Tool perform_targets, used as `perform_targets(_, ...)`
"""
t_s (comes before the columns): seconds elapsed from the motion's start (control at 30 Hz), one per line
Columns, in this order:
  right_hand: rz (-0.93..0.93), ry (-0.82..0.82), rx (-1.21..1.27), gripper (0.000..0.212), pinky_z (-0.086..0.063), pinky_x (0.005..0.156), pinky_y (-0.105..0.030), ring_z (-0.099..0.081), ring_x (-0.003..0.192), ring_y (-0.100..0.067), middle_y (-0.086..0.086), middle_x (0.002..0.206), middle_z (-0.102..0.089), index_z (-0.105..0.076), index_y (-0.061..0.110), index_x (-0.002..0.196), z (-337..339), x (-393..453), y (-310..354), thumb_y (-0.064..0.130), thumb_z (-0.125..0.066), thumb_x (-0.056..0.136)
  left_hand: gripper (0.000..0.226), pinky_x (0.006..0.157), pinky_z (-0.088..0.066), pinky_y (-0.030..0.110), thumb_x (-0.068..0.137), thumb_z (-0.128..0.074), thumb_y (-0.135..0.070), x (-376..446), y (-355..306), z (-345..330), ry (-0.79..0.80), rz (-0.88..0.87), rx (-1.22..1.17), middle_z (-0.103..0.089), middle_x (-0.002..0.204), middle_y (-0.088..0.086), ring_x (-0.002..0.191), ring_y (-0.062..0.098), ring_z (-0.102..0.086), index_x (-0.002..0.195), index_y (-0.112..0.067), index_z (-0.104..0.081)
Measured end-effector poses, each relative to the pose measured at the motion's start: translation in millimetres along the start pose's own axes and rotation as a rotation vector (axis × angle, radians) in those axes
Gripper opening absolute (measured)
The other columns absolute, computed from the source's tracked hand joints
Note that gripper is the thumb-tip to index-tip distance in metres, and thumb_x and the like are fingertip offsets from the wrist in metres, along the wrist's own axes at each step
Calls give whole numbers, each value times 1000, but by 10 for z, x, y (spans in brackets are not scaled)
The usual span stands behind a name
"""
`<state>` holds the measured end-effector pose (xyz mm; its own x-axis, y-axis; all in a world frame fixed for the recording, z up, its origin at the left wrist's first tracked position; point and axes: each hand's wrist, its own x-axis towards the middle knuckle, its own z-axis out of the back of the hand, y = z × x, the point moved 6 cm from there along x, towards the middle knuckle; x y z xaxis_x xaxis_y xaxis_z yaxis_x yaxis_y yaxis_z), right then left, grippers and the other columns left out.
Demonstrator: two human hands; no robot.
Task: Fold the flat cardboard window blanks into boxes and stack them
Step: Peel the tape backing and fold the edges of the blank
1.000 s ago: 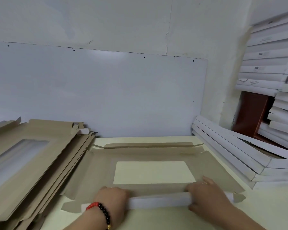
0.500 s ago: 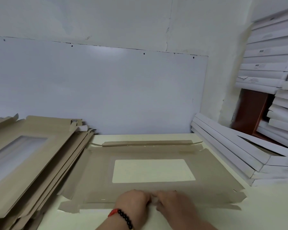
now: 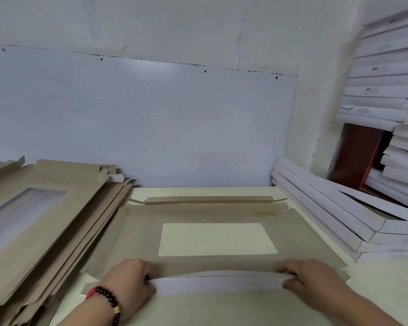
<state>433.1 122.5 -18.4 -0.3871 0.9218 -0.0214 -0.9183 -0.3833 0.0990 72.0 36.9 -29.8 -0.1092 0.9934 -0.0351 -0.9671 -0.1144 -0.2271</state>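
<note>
Fingers of both hands curl over the near flap [image 3: 218, 284] of the window blank [image 3: 212, 215], the left hand [image 3: 130, 282] pinching its left end and the right hand [image 3: 310, 280] its right end, folding it up so the white underside faces the camera (it bows slightly in the middle). That blank lies flat on the cream table [image 3: 384, 292]. Left of the blank leans a pile of unfolded blanks [image 3: 40, 208]; right of it, white folded boxes [image 3: 327, 208] are stacked

Blank stack [image 3: 40, 208] blocks left; boxes [image 3: 335, 212] block right.
</note>
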Motion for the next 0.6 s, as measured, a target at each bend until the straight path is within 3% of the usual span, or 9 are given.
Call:
perform_targets(0.07, -35, 33, 28, 31, -40, 75, -12, -58, 97, 4, 24, 106, -65, -57, 48, 118, 35, -36, -165, 44, -59, 87, 18, 52, -30, 9, 78, -59, -35, -37, 173, 35, 12, 28, -12, -54, 71, -14, 72, 0, -51, 63, -32, -50)
perform_targets(0.17, -71, 62, 74, 18, -40, 67, -10, -54, 78, 9, 27, 79, -60, -56, 56, 89, 113, -60, -361, 41, -64, 84, 18, 50, -30, 9, 81, -60, -36, -90, 401, 113, 25, 91, -13, -54, 70, -12, 66, -4, -49, 67, -29, -51)
perform_targets(0.23, -89, 89, 94, 21, -42, 67, -12, -55, 76, 7, 23, 77, -62, -52, 56, 78, 139, -44, -440, 40, -64, 84, 22, 50, -30, 11, 83, -60, -36, -110, 493, 131, 37, 116, -39, -54, 68, -10, 64, -3, -49, 67, -26, -50)
perform_targets(0.33, -94, 115, 60, 14, -42, 65, -16, -58, 72, 0, 14, 75, -61, -52, 49, 77, 152, 27, -381, 52, -52, 90, 27, 57, -35, 18, 89, -50, -46, -107, 483, 102, 16, 141, -46, -55, 74, -11, 73, 5, -53, 71, -26, -48)
perform_targets(0.4, -97, 131, -103, 28, -42, 68, -27, -59, 78, -11, 10, 78, -57, -50, 39, 82, 81, 115, -251, 60, -35, 94, 34, 66, -41, 21, 86, -43, -62, -70, 408, 56, 2, 176, -16, -56, 83, -13, 81, 8, -55, 79, -29, -48)
perform_targets(0.5, -64, 135, -407, 39, -36, 81, -38, -58, 103, -23, 3, 103, -56, -50, 41, 116, -70, 275, 105, 57, -21, 96, 52, 78, -46, 27, 74, -36, -81, 20, 263, -36, 34, 237, 41, -58, 97, -12, 92, 12, -56, 89, -31, -45)
perform_targets(0.6, -113, 83, -363, 67, -23, 100, -46, -50, 118, -23, -2, 121, -55, -47, 28, 131, -174, 410, 491, 68, -13, 89, 60, 88, -40, 34, 67, -35, -85, 138, 83, -85, 42, 242, 167, -58, 114, -8, 108, 17, -53, 99, -34, -45)
